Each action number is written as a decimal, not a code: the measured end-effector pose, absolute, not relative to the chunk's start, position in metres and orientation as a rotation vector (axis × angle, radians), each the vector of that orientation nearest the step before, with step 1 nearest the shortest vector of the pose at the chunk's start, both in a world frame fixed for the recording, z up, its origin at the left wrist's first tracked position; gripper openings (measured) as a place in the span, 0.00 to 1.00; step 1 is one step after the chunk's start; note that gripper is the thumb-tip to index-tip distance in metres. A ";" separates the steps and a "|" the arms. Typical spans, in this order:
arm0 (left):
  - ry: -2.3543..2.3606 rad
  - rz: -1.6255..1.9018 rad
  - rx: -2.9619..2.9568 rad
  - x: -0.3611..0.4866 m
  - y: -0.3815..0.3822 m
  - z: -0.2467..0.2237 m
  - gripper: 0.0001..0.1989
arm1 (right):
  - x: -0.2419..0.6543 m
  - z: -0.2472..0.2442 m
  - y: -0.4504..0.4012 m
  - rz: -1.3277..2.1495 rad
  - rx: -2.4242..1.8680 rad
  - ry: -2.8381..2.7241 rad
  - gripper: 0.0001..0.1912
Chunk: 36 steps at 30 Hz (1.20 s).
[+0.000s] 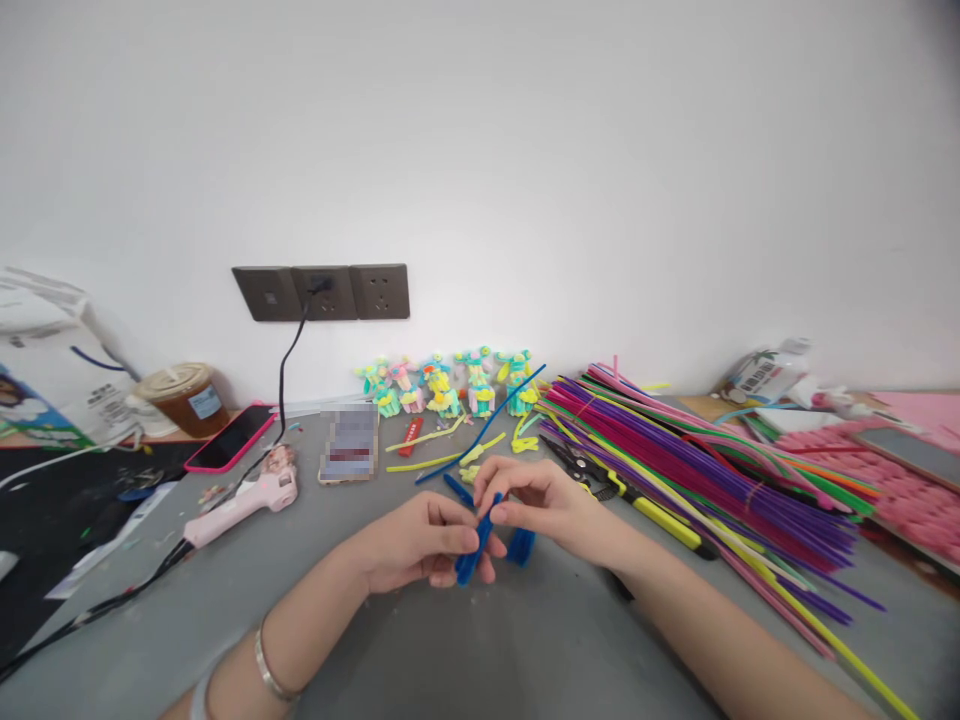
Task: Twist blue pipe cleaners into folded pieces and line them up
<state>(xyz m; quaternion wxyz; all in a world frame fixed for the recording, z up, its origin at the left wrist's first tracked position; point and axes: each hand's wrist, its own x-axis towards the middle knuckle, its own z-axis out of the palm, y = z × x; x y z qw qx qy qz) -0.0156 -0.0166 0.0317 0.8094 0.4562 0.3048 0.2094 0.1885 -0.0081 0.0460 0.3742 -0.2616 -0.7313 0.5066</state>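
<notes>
Between my two hands is a short bundle of blue pipe cleaner (474,548), folded and held at a tilt. My left hand (427,540) pinches its lower part between thumb and fingers. The thumb and fingertips of my right hand (536,500) close on its upper end. More folded blue pipe cleaner (521,546) lies on the grey mat just under my right hand. A long straight blue pipe cleaner (484,435) slants across the mat beyond my hands, with a yellow pipe cleaner (442,460) close by.
Several pastel pipe-cleaner figures (442,385) stand along the wall. To the right are yellow-handled pliers (664,520) and a heap of coloured pipe cleaners (697,470). At left lie a pink glue gun (244,505) with its cord, phones (232,438) and a drink cup (187,400).
</notes>
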 end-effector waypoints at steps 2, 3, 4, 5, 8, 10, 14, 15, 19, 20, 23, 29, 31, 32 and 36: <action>0.649 0.396 0.986 -0.016 -0.017 0.032 0.19 | 0.188 0.048 -0.010 1.300 -0.664 -1.897 0.13; 0.652 0.389 0.990 -0.016 -0.018 0.032 0.18 | 0.188 0.048 -0.010 1.301 -0.668 -1.892 0.13; 0.658 0.396 0.992 -0.016 -0.018 0.033 0.17 | 0.187 0.047 -0.010 1.309 -0.676 -1.873 0.13; 0.667 0.412 0.994 -0.015 -0.018 0.032 0.16 | 0.187 0.047 -0.010 1.327 -0.687 -1.839 0.13; 0.711 0.494 1.015 -0.013 -0.017 0.031 0.15 | 0.185 0.042 -0.009 1.458 -0.701 -1.679 0.12; 0.751 0.553 1.024 -0.011 -0.016 0.028 0.15 | 0.184 0.038 -0.007 1.520 -0.698 -1.599 0.12; 0.822 0.676 0.985 -0.008 -0.013 0.024 0.15 | 0.183 0.030 -0.001 1.465 -0.760 -1.529 0.14; 0.838 0.716 0.988 -0.007 -0.012 0.023 0.15 | 0.184 0.029 0.000 1.451 -0.787 -1.515 0.15; 0.881 0.891 1.016 -0.007 -0.010 0.024 0.17 | 0.185 0.026 0.001 1.461 -0.890 -1.494 0.14; 0.881 0.924 1.010 -0.007 -0.010 0.024 0.17 | 0.185 0.026 0.001 1.470 -0.910 -1.499 0.14; 0.852 0.988 0.975 -0.006 -0.011 0.026 0.17 | 0.185 0.025 0.001 1.503 -0.948 -1.528 0.15; 0.757 1.092 1.041 -0.003 -0.012 0.023 0.16 | 0.178 0.023 -0.003 1.637 -0.940 -1.443 0.17; 0.767 1.089 1.128 -0.003 -0.012 0.021 0.15 | 0.174 0.023 -0.006 1.672 -0.936 -1.428 0.18; 0.780 1.076 1.167 -0.002 -0.012 0.020 0.13 | 0.173 0.024 -0.007 1.687 -0.938 -1.427 0.18; 0.811 0.995 1.258 -0.002 -0.014 0.021 0.11 | 0.170 0.022 -0.009 1.710 -0.930 -1.457 0.18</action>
